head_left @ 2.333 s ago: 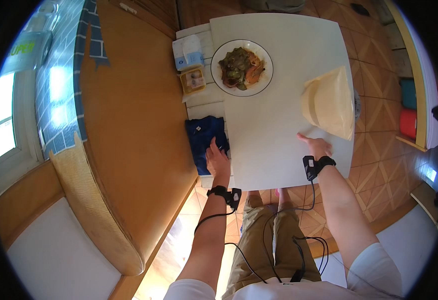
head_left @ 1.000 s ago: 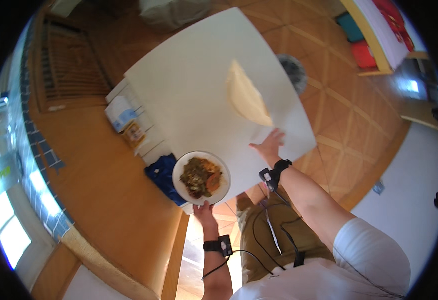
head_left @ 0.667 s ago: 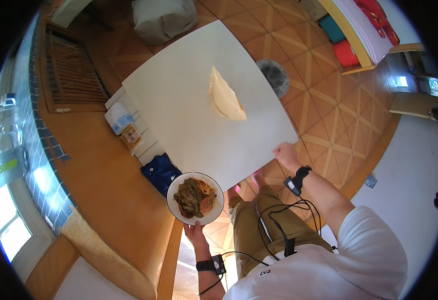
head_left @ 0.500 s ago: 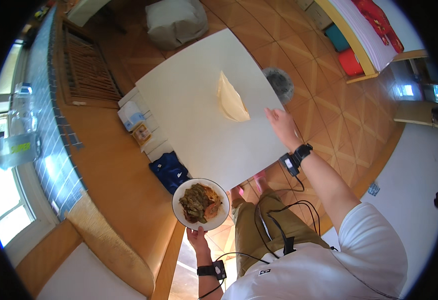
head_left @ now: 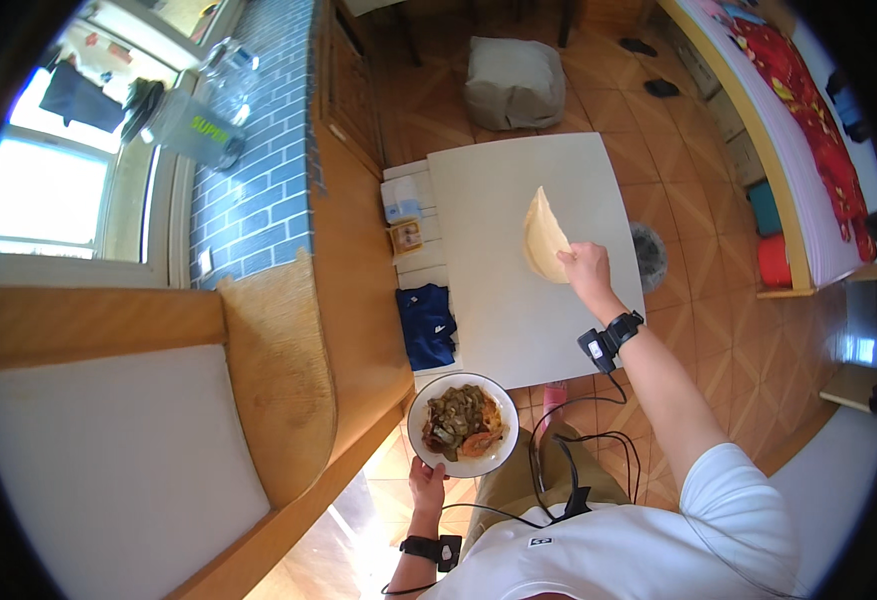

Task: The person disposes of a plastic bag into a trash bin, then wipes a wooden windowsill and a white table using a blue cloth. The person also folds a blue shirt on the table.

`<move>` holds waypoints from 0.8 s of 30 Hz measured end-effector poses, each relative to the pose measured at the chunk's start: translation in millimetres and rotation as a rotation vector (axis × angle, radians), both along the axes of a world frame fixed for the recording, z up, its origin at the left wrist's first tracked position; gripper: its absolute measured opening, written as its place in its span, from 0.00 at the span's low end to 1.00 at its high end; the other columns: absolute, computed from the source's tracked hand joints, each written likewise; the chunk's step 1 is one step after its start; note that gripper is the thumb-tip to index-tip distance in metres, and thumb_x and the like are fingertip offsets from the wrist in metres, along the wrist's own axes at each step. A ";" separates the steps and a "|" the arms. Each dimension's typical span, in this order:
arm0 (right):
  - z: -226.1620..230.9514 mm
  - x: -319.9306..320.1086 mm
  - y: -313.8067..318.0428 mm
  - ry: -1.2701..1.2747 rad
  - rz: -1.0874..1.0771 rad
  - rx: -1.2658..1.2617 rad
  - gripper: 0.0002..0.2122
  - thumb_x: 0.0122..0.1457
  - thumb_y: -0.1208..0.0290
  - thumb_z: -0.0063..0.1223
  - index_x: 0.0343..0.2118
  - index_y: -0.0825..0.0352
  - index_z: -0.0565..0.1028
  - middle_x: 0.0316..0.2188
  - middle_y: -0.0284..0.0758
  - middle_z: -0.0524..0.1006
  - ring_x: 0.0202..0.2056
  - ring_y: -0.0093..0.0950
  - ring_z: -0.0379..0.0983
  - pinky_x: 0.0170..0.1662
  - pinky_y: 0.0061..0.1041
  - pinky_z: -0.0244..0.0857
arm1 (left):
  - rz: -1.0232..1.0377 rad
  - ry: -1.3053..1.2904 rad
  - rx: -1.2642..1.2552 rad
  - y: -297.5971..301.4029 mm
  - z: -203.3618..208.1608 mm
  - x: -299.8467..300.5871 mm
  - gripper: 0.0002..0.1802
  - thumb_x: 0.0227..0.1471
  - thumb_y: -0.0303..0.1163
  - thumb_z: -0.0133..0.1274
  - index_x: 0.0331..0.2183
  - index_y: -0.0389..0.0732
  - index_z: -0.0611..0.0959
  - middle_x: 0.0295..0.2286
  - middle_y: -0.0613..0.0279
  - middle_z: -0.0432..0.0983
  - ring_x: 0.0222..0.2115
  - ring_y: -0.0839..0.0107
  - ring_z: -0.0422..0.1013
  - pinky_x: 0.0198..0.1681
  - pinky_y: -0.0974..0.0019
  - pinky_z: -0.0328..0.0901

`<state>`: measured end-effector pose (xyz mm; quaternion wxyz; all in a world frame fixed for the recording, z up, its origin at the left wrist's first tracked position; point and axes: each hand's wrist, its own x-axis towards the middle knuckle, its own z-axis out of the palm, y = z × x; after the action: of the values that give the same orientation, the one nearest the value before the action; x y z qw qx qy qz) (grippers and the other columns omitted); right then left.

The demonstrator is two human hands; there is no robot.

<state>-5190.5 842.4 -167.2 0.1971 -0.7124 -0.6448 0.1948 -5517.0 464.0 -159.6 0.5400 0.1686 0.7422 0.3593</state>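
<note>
My left hand (head_left: pixel 427 484) is closed on the near rim of a white plate (head_left: pixel 417 440). On the plate lies cooked food (head_left: pixel 458 420), greenish-brown pieces with some orange-red ones. My right hand (head_left: pixel 586 268) reaches over the white table (head_left: pixel 518 340), its fingers pinched on the near end of a pale, half-round piece that looks like folded flatbread (head_left: pixel 542 235). Most of the flatbread appears to rest on the tabletop. The fingertips on it are partly hidden by the hand.
Folded dark-blue cloth (head_left: pixel 425 325) and small packages (head_left: pixel 405 237) lie along the table's left side. A lined bin (head_left: pixel 648 256) stands to the right, a grey pouf (head_left: pixel 515 83) behind. A wooden cabinet (head_left: pixel 363 300) runs along the left. Cables (head_left: pixel 598 437) hang by my waist.
My right hand has moved from beside the flatbread onto its near end and closed there. The view has turned, shifting the table rightward. My left hand still holds the plate.
</note>
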 end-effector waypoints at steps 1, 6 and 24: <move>9.1 -15.9 -1.9 0.028 0.040 0.003 0.11 0.50 0.68 0.62 0.21 0.71 0.77 0.22 0.50 0.76 0.28 0.50 0.75 0.32 0.44 0.69 | 0.000 -0.005 0.014 -6.5 2.3 -4.1 0.15 0.54 0.20 0.52 0.45 0.33 0.73 0.27 0.59 0.79 0.25 0.73 0.75 0.30 0.71 0.70; 19.3 -118.6 7.8 0.113 0.196 -0.009 0.12 0.50 0.67 0.62 0.20 0.71 0.77 0.21 0.49 0.76 0.28 0.49 0.75 0.32 0.43 0.69 | -0.003 0.020 0.051 -31.6 2.6 -22.7 0.14 0.53 0.22 0.53 0.44 0.34 0.73 0.25 0.57 0.79 0.25 0.72 0.76 0.29 0.69 0.70; -62.4 -337.7 7.9 -0.153 0.450 0.025 0.05 0.53 0.71 0.57 0.29 0.64 0.82 0.28 0.44 0.80 0.33 0.46 0.78 0.35 0.43 0.71 | -0.103 0.244 -0.002 -73.7 -3.7 -90.9 0.13 0.53 0.22 0.54 0.41 0.36 0.74 0.22 0.58 0.78 0.22 0.70 0.74 0.27 0.66 0.67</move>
<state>-5528.2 850.3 -229.5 0.1080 -0.5608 -0.8029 0.1710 -5608.0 390.3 -163.4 0.4637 0.2485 0.7929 0.3074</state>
